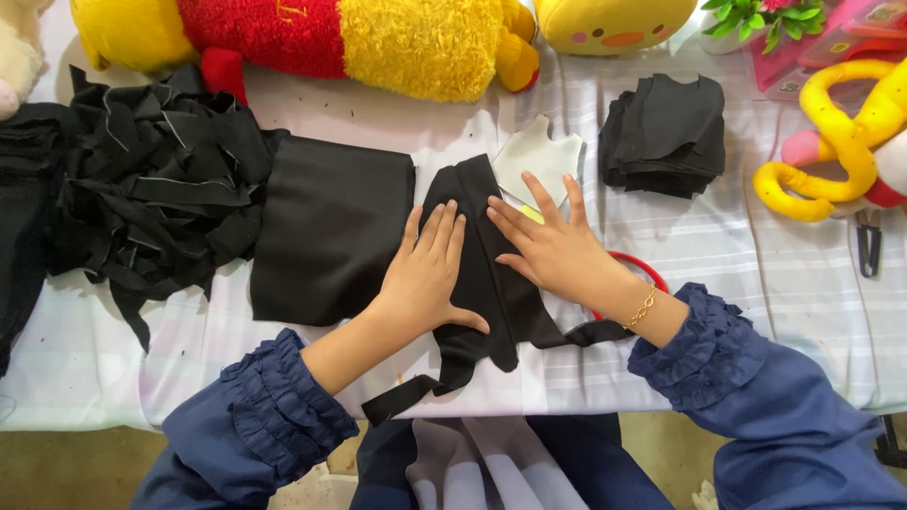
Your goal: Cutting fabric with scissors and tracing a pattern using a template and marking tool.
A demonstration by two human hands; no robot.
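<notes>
black fabric (491, 283) on striped tablecloth (812, 283)

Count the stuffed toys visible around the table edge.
4, all cut off by the frame: red-and-yellow plush top centre, yellow round plush top right, yellow looped toy at right edge, cream plush top left. Others may be hidden.

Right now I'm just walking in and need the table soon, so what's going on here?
A person presses both hands flat on a black fabric piece on the table: left hand and right hand side by side. A white template lies just beyond, black scraps lie left, and a cut stack lies right.
</notes>
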